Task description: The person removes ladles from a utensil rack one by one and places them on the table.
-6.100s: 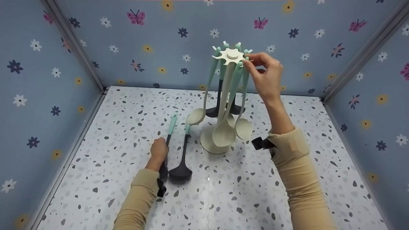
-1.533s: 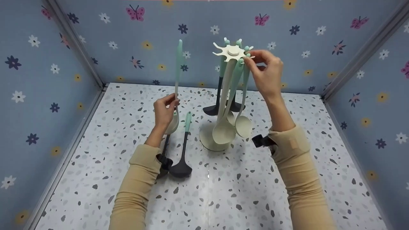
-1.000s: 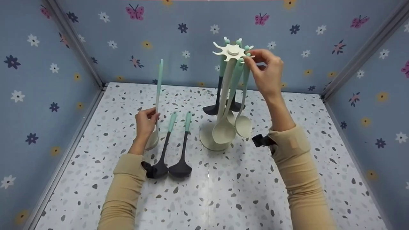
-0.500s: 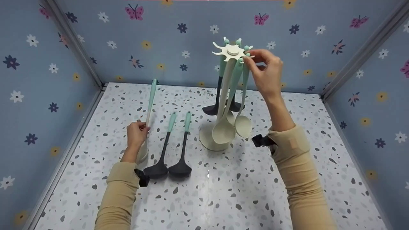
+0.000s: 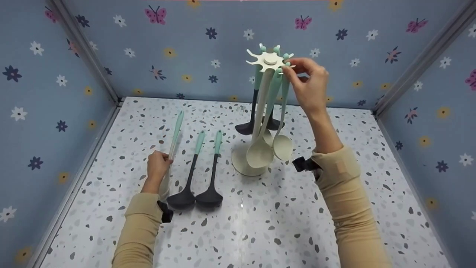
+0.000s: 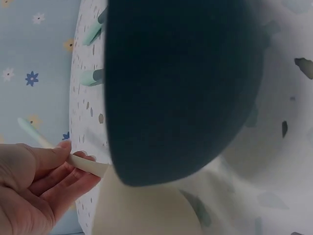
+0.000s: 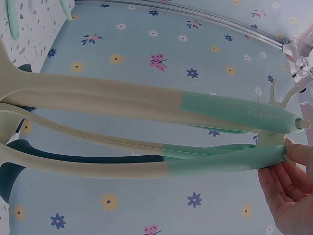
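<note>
My left hand pinches the shaft of a cream ladle with a mint handle, low at the left; its bowl is partly behind my wrist. In the left wrist view, thumb and fingers close on that shaft. Just right of it lie two black ladles with mint handles, side by side. A cream utensil stand holds several hanging utensils. At its top my right hand pinches the handle end of a hanging cream ladle, also seen in the right wrist view.
A cream spoon and a black ladle hang on the stand among others. Some hooks on its left side hold nothing. Flower-printed walls enclose the speckled tabletop at the back and sides.
My left hand has taken the cream ladle off the stand's left side, carried it left past the black ladles and lowered it, its handle tipping down. My right hand stays at the stand.
</note>
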Action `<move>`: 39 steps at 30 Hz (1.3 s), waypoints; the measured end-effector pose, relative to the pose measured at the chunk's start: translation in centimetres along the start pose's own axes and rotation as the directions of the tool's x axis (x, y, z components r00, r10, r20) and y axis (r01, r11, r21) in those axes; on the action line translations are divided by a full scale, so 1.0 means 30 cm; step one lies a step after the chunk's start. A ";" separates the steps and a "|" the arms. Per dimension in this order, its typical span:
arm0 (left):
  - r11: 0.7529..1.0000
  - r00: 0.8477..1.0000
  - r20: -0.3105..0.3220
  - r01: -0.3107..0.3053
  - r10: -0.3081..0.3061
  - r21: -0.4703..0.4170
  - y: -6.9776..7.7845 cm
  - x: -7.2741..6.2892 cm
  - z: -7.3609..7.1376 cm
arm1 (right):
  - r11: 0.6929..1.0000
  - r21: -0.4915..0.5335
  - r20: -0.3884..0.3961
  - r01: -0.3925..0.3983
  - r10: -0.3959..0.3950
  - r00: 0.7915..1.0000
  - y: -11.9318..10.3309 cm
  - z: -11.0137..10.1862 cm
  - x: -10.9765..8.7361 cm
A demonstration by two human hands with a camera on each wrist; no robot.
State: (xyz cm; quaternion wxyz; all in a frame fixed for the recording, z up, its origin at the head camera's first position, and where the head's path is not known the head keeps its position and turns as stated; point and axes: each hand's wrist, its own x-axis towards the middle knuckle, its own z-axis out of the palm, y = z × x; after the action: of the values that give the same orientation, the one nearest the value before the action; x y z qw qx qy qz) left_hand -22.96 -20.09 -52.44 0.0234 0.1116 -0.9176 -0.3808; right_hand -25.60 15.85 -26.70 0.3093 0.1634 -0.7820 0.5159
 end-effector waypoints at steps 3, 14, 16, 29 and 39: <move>0.999 0.999 0.026 0.029 -0.030 0.035 -0.005 -0.001 0.007 | 1.000 -0.003 -0.004 0.005 -0.005 1.000 0.000 0.000 0.000; 0.987 0.989 0.096 0.096 -0.109 0.126 -0.015 0.002 0.032 | 0.999 -0.036 -0.006 -0.001 0.001 1.000 -0.103 -0.005 -0.024; 0.985 0.989 0.098 0.099 -0.113 0.142 -0.015 0.001 0.035 | 0.999 -0.036 -0.003 -0.008 0.008 1.000 -0.110 -0.006 -0.026; 0.970 0.991 0.081 0.082 -0.103 0.230 -0.016 -0.001 0.053 | 0.999 -0.041 0.001 -0.013 0.013 1.000 -0.113 -0.007 -0.025; 0.962 0.990 0.085 0.091 -0.116 0.259 -0.018 -0.004 0.057 | 0.999 -0.042 -0.011 0.034 -0.035 0.999 -0.114 -0.005 -0.030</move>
State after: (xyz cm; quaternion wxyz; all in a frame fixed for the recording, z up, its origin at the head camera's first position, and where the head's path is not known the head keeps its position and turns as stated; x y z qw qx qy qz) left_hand -22.96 -19.23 -54.03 -0.0569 0.1424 -0.9518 -0.2657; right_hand -22.91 14.52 -24.82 0.3261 0.1673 -0.7877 0.4952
